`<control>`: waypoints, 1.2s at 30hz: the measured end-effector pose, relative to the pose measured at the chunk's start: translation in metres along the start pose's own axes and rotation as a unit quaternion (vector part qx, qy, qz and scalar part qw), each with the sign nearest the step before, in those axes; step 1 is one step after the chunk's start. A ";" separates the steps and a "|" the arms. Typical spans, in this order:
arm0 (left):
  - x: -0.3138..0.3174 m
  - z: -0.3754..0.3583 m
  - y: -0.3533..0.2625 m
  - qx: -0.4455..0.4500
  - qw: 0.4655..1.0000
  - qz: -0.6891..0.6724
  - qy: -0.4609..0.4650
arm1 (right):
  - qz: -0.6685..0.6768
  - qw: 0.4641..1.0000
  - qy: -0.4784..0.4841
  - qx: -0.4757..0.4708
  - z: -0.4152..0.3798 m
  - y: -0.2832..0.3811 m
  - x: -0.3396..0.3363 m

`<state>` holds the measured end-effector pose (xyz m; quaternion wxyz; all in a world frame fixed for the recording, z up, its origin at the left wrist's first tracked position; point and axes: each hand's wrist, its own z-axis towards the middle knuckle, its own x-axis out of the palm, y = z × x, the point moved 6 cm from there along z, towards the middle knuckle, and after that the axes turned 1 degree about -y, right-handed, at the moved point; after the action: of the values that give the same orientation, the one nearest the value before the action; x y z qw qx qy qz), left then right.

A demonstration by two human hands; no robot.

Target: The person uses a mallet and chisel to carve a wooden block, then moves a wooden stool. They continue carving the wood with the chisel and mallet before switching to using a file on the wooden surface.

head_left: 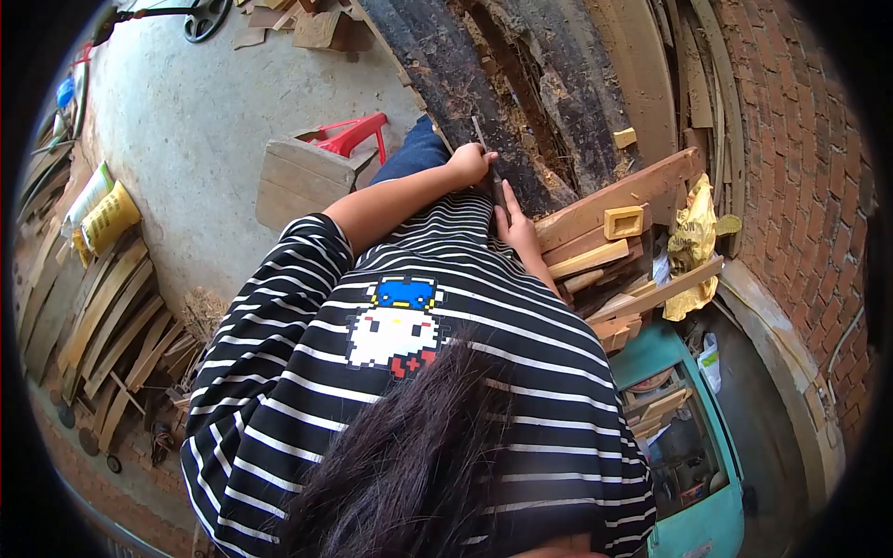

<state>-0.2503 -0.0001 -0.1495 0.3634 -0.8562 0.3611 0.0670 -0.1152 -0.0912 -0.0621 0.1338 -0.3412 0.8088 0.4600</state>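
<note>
My left hand [472,164] is closed around a long, narrow tool with a thin grey metal end [479,130], perhaps a file or chisel; its exact kind does not show. Closer to my body, my right hand [514,223] is at the tool's darker near end, fingers curled against it. Both hands are at the near edge of a dark, worn wooden workbench [446,70]. A deep gap filled with shavings runs along the bench top. A small block of pale wood [624,138] lies on the bench, right of my hands.
Right of me, wood offcuts, a wooden block with a rectangular recess [623,223] and a yellow plastic bag [691,246] are piled above a turquoise cabinet [730,437]. A brick wall [791,121] rises beyond. Leftward are a wooden box [302,177], red stool [358,137] and stacked curved boards [102,316].
</note>
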 end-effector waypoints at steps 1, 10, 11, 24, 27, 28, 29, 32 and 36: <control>-0.001 0.000 -0.002 0.011 1.000 -0.011 -0.014 | 0.003 1.000 -0.016 -0.019 0.000 0.002 0.000; -0.036 0.006 -0.016 -0.038 0.996 -0.078 -0.011 | -0.008 1.000 0.001 0.001 0.028 0.020 0.002; -0.033 0.007 -0.016 -0.031 0.998 -0.051 0.016 | -0.011 1.000 0.004 0.007 0.025 0.017 0.001; 0.009 -0.002 -0.022 -0.060 0.993 -0.079 0.058 | -0.074 0.997 -0.003 0.017 0.000 0.005 -0.035; 0.023 0.004 -0.013 -0.100 0.974 -0.192 0.063 | -0.078 0.996 0.029 0.039 0.002 0.009 -0.044; 0.024 0.000 -0.016 -0.124 0.957 -0.251 0.075 | -0.079 0.996 0.030 0.038 0.003 0.009 -0.045; 0.024 -0.003 -0.020 -0.148 0.936 -0.308 0.088 | -0.084 0.995 0.034 0.037 0.004 0.008 -0.046; 0.017 -0.008 -0.030 -0.139 0.943 -0.284 0.101 | -0.108 0.993 0.034 0.030 0.005 0.001 -0.044; 0.010 0.012 -0.012 -0.125 0.945 -0.297 0.048 | -0.180 0.983 0.011 -0.031 0.027 0.011 -0.041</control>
<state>-0.2337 0.0075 -0.1550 0.2392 -0.9654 0.0961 -0.0404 -0.0950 -0.0473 -0.0473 0.1946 -0.4905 0.7206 0.4497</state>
